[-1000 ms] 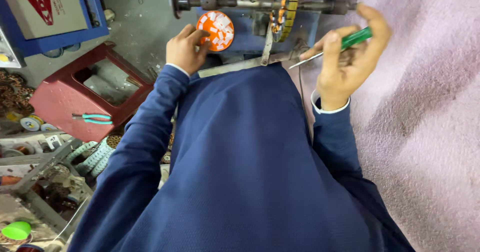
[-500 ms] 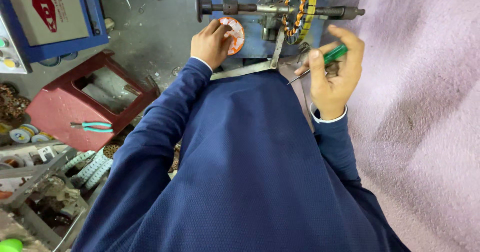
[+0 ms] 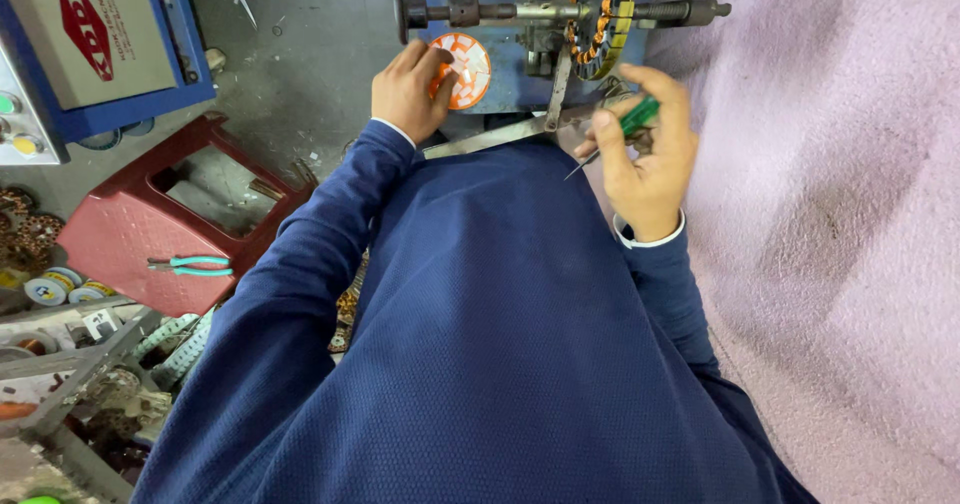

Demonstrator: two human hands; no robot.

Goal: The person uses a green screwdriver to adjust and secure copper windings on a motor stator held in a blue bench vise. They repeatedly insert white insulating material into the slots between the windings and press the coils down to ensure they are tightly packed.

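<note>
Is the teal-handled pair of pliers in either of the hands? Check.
No: the pliers lie on the red stool, while the right hand holds a green-handled screwdriver.

Left hand: the left hand (image 3: 408, 89) rests its fingers (image 3: 440, 76) on a round orange-and-white disc (image 3: 465, 69) against the blue machine body (image 3: 490, 34).
Right hand: the right hand (image 3: 645, 144) grips a green-handled screwdriver (image 3: 625, 129), its thin metal tip pointing down and left.
Machine: a horizontal dark steel shaft (image 3: 520, 10) carries a ring-shaped stator with copper windings and yellow rim (image 3: 600, 14), just above the right hand.
Floor, left: a dark red plastic stool (image 3: 130, 229) holds teal-handled pliers (image 3: 190, 265).
Right side: pink fabric (image 3: 830, 214) covers the area.
Clothing: navy blue sleeves (image 3: 300, 264) fill the foreground.
</note>
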